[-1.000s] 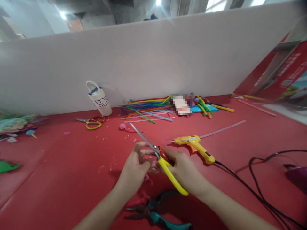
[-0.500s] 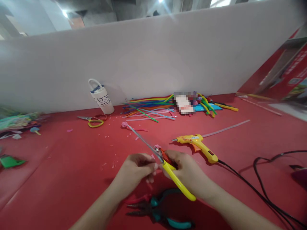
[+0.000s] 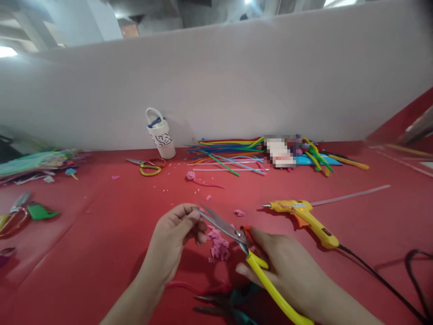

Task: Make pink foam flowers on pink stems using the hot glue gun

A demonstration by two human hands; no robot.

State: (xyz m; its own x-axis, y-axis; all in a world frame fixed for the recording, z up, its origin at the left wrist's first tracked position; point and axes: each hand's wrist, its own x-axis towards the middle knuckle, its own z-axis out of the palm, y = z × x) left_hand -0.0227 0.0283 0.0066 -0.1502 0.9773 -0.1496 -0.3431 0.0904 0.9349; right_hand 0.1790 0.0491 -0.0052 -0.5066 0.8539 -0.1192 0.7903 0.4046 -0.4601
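Observation:
My right hand (image 3: 282,266) grips a pair of scissors (image 3: 267,280) with a yellow and a red handle. The blades point up and left, slightly apart. At their tips my left hand (image 3: 181,234) is closed, thumb against forefinger; whatever lies in the pinch is too small to make out. Under the blades, between both hands, lies a heap of small pink pieces (image 3: 219,246). One pink clump (image 3: 239,212) rests apart beyond the scissors. Farther back, a pink flower head (image 3: 191,175) sits on a pink stem (image 3: 209,184).
Pliers (image 3: 219,304) and a pink stem (image 3: 184,284) lie close to me. To the right is a yellow glue gun (image 3: 297,210) with a cord. Behind stand a white cup (image 3: 161,137), pipe cleaners (image 3: 223,151) and more scissors (image 3: 149,167). Coloured strips (image 3: 40,162) lie left.
My left hand has moved from beside the scissors' pivot out to the blade tips. The heap of pink pieces now shows between my hands. The view has turned slightly left.

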